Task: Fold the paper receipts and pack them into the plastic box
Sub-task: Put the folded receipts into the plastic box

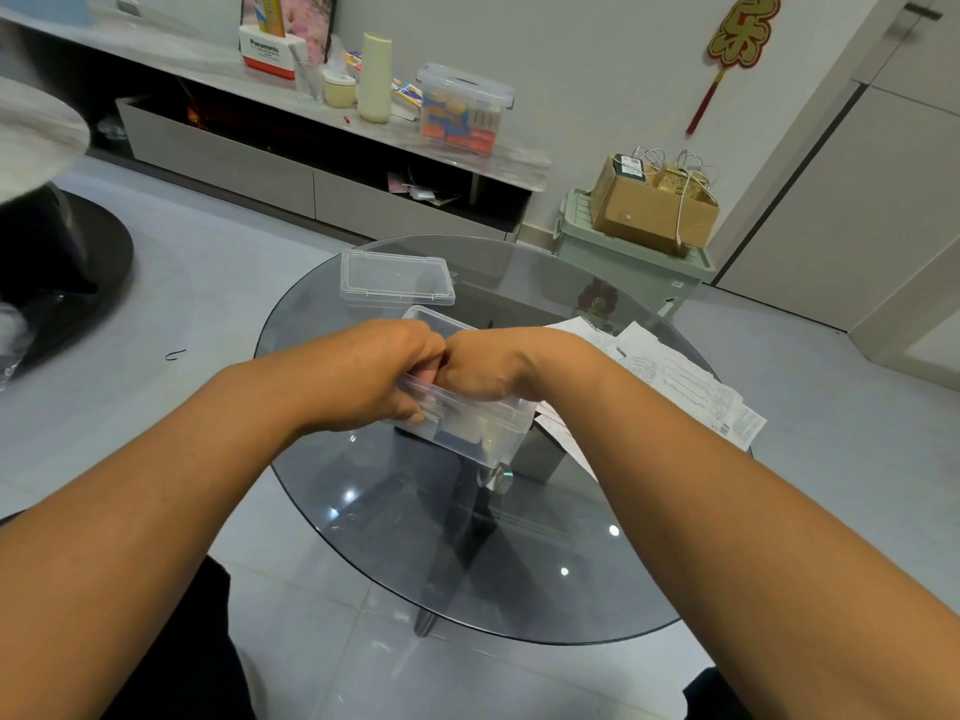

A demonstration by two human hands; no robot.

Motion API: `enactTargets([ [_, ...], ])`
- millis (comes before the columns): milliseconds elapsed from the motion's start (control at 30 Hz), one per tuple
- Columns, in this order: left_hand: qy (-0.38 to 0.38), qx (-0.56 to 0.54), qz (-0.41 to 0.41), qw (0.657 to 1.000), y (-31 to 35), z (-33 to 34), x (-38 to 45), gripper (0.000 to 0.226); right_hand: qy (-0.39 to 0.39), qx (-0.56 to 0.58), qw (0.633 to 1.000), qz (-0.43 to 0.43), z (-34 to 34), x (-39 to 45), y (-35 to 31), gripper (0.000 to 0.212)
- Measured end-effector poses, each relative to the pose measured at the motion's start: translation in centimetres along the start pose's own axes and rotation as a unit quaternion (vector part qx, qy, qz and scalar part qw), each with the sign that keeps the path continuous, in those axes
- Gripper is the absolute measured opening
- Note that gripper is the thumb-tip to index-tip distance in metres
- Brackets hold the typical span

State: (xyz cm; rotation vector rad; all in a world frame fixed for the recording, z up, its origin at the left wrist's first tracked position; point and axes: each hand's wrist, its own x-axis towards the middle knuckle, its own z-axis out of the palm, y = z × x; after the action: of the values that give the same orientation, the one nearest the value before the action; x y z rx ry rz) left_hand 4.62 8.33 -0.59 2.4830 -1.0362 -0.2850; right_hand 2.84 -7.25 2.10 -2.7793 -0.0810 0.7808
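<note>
A clear plastic box (485, 433) stands open in the middle of the round glass table (545, 574). My left hand (382, 371) grips the box's near left rim, thumb inside and fingers on the outer wall. My right hand (493, 363) reaches down into the box beside it, knuckles touching the left hand. Its fingers are hidden inside, so what they hold cannot be seen. Several loose paper receipts (685, 387) lie spread flat on the table to the right of the box. The box's clear lid (397, 278) lies on the table behind it.
A pale green storage bin (623, 262) with a cardboard carton (649, 210) on top stands beyond the table at the right. A long low cabinet (260, 163) with bottles and a lidded container runs along the back wall. A dark round table base (62, 262) stands at the left.
</note>
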Motion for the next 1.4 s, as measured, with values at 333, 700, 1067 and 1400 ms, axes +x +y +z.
enactTargets([
  [333, 0.042, -0.013, 0.015, 0.999, -0.6, 0.0, -0.5, 0.035, 0.144, 0.004, 0.985, 0.099, -1.0, -0.1, 0.2, 0.009],
  [700, 0.034, 0.083, 0.037, 0.995, -1.4, 1.1, 0.1, 0.02, 0.122, -0.017, 0.988, 0.094, 0.5, -0.1, 0.0, 0.01],
  [1067, 0.109, 0.093, 0.01, 0.99, -1.9, 1.7, 0.6, 0.017, 0.292, 0.117, 0.948, 0.048, -0.5, -1.2, 1.0, 0.038],
  [1400, 0.223, 0.165, -0.065, 0.958, -3.7, 2.0, 2.6, 0.019, 0.286, 0.096, 0.944, 0.136, 2.0, -3.2, 7.9, 0.045],
])
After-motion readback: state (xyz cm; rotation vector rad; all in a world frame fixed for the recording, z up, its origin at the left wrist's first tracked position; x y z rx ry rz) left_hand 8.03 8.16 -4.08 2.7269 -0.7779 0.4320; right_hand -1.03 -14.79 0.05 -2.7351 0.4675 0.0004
